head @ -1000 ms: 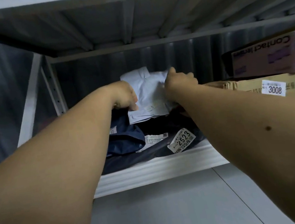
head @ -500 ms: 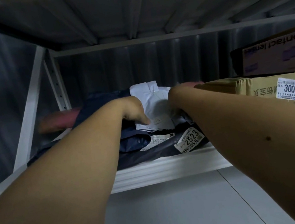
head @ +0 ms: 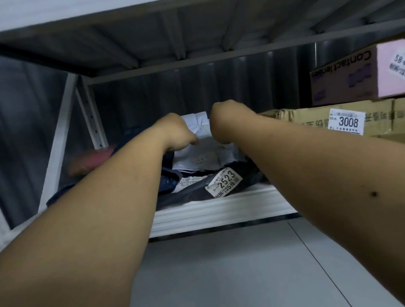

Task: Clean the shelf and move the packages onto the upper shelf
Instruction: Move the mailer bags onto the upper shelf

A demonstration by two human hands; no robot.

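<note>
Both my arms reach into the shelf (head: 220, 210). A white mailer package (head: 202, 150) lies on top of dark navy packages (head: 171, 181), one of which bears a label reading 2523 (head: 224, 183). My left hand (head: 177, 133) grips the white package's left edge with curled fingers. At its right edge sits my right hand (head: 221, 127); the fingers are bent down out of sight behind the wrist. The upper shelf's ribbed underside (head: 179, 31) spans the top of the view.
To the right stand a brown carton labelled 3008 (head: 348, 122) and a pink "Contact lenses" box (head: 372, 72) on top of it. A reddish package (head: 90, 161) lies at the shelf's left back. White uprights (head: 63, 152) frame the left side. Grey floor tiles lie below.
Both hands have drawn closer together on the white package, and it now stands more upright between them. The view has tilted upward a little.
</note>
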